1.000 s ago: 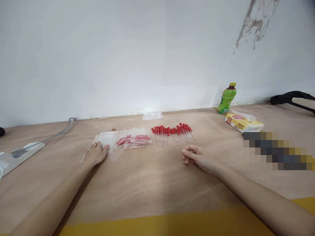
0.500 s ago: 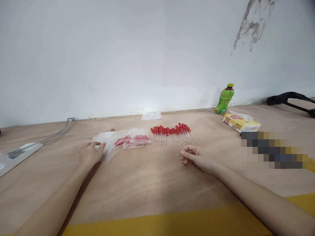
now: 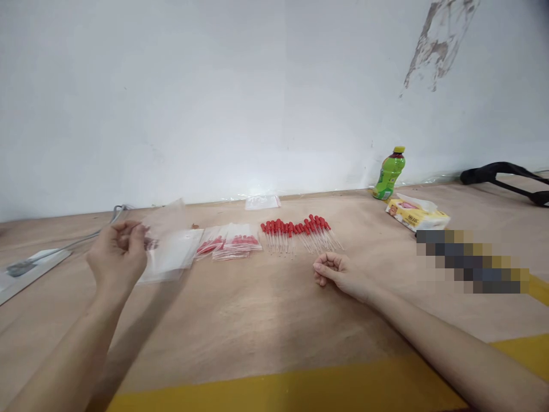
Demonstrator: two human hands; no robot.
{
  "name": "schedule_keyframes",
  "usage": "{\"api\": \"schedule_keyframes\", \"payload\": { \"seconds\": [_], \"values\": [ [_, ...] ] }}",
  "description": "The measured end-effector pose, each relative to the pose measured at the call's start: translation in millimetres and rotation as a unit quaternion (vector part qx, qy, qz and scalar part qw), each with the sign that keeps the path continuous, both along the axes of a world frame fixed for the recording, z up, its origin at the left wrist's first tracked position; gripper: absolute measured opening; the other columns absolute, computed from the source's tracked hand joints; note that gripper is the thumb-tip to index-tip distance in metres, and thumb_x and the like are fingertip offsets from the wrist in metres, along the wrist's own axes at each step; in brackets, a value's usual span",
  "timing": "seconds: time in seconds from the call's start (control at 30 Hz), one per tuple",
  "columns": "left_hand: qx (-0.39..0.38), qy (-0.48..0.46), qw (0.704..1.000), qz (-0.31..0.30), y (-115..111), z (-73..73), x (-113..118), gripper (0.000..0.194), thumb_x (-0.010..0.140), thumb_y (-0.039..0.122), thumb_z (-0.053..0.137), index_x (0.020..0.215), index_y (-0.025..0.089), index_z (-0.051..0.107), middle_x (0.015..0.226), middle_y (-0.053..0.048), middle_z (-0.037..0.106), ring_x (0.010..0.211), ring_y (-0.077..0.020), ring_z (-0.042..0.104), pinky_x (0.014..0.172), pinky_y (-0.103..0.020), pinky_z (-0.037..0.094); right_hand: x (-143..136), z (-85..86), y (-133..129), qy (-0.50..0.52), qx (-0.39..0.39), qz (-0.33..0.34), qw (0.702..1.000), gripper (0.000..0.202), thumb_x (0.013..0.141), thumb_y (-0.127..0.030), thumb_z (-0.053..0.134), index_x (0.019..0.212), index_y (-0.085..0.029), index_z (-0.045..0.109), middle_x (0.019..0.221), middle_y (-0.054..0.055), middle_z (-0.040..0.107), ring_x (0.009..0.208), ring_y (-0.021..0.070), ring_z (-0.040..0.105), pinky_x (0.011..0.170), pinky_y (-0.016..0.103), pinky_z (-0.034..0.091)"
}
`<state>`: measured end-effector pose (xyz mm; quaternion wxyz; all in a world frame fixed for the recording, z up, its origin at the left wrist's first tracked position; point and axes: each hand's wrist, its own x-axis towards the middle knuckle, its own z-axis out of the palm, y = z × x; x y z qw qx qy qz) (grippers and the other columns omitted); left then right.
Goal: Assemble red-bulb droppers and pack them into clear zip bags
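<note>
My left hand [image 3: 122, 252] is raised at the left, its fingers pinching a clear plastic bag [image 3: 165, 220] that is blurred. Under it on the table lie flat clear bags [image 3: 169, 257]. To their right are bags with red-ended pieces inside [image 3: 240, 243], stacked and overlapping. Several loose droppers with red bulbs and thin clear stems [image 3: 278, 229] lie in a row near the middle. My right hand [image 3: 330, 270] rests on the table just below the droppers, fingers curled; whether something small is inside cannot be made out.
A green bottle [image 3: 389, 174] stands by the wall, beside a yellow tissue pack [image 3: 418, 214]. A black object [image 3: 506, 171] lies at far right. One flat bag [image 3: 262, 202] lies near the wall. Grey cable [image 3: 86, 240] and a white strip [image 3: 38, 272] are at left.
My left hand has lifted from the flat bags and moved left, now with a clear bag in its fingers. My right hand has stayed in place.
</note>
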<state>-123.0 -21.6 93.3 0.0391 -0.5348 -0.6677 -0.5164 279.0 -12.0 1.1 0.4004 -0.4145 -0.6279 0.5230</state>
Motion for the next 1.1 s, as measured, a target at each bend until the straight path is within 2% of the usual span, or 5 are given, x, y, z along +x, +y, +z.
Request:
{"api": "schedule_keyframes", "payload": {
  "seconds": [0.13, 0.33, 0.43, 0.7, 1.1],
  "values": [
    [-0.083, -0.194, 0.959, -0.19, -5.6, -21.0, 58.7, 0.031, 0.07, 0.041, 0.06, 0.089, 0.02, 0.049, 0.073, 0.002, 0.055, 0.055, -0.0104, 0.054, 0.053, -0.023, 0.047, 3.5, -2.3, 8.1, -0.125, 0.128, -0.08, 0.981, 0.022, 0.074, -0.037, 0.053, 0.077, -0.016, 0.056, 0.066, 0.002, 0.058, 0.056, 0.011, 0.05, 0.051, 0.022, 0.039],
    [-0.171, -0.006, 0.93, -0.326, -14.9, -71.3, 140.0, 0.021, 0.078, 0.032, 0.05, 0.092, 0.016, 0.05, 0.084, -0.006, 0.059, 0.073, -0.0187, 0.059, 0.065, -0.035, 0.05, 0.5, 9.8, 37.8, -0.324, 0.247, -0.152, 0.9, 0.016, 0.073, -0.026, 0.05, 0.07, -0.017, 0.063, 0.067, 0.002, 0.062, 0.062, 0.014, 0.054, 0.058, 0.024, 0.038],
    [-0.075, 0.178, 0.926, -0.325, -21.0, -69.3, 144.9, 0.025, 0.08, 0.026, 0.05, 0.104, 0.018, 0.051, 0.112, -0.009, 0.052, 0.108, -0.0243, 0.046, 0.091, -0.044, 0.037, -17.6, 21.8, 55.9, -0.365, 0.235, -0.181, 0.882, 0.015, 0.074, -0.022, 0.049, 0.079, -0.017, 0.062, 0.076, 0.003, 0.064, 0.072, 0.0151, 0.057, 0.066, 0.024, 0.04],
    [-0.216, 0.347, 0.753, -0.516, -33.9, -59.0, 126.0, 0.042, 0.088, 0.034, 0.038, 0.129, 0.029, 0.035, 0.139, -0.004, 0.03, 0.128, -0.0224, 0.025, 0.103, -0.044, 0.023, -73.9, 26.8, 102.2, -0.421, 0.129, -0.203, 0.875, 0.034, 0.073, -0.015, 0.051, 0.105, -0.007, 0.045, 0.091, 0.018, 0.06, 0.083, 0.0251, 0.059, 0.065, 0.03, 0.043],
    [-0.227, 0.361, 0.757, -0.495, -33.4, -61.2, 145.6, 0.042, 0.089, 0.04, 0.034, 0.129, 0.03, 0.035, 0.138, -0.003, 0.033, 0.126, -0.0212, 0.028, 0.103, -0.044, 0.023, -42.7, 41.5, 77.0, -0.31, 0.159, -0.203, 0.915, 0.055, 0.074, -0.012, 0.044, 0.125, -0.009, 0.025, 0.072, 0.006, 0.059, 0.067, 0.0177, 0.059, 0.058, 0.025, 0.044]
  ]
}}
